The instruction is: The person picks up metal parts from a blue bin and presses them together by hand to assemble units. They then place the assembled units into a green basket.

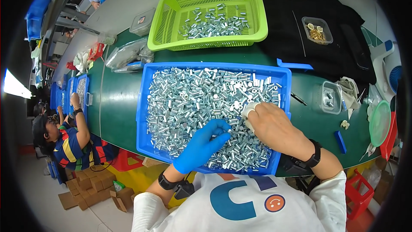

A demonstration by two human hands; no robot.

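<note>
A blue tray (pixel 140 116) full of small silvery metal sleeves (pixel 184 103) lies in front of me on the table. Over its near middle, my left hand (pixel 204 143) in a blue glove has its fingers curled toward the thumb. A small shiny piece shows at those fingertips, and it looks like one of the sleeves. My right hand (pixel 272 124) is bare except for pale finger cots (pixel 249 110). Its fingers bend down over the sleeves at the right part of the tray, close to my left fingertips. What they pinch, if anything, is hidden.
Behind the tray stands a green basket (pixel 208 45) with more sleeves. A plastic tub (pixel 328 38) of brass-coloured parts rests on black cloth (pixel 283 17). To the right are a pen (pixel 299 99) and a clear tub (pixel 331 99). A co-worker (pixel 71 141) sits at left.
</note>
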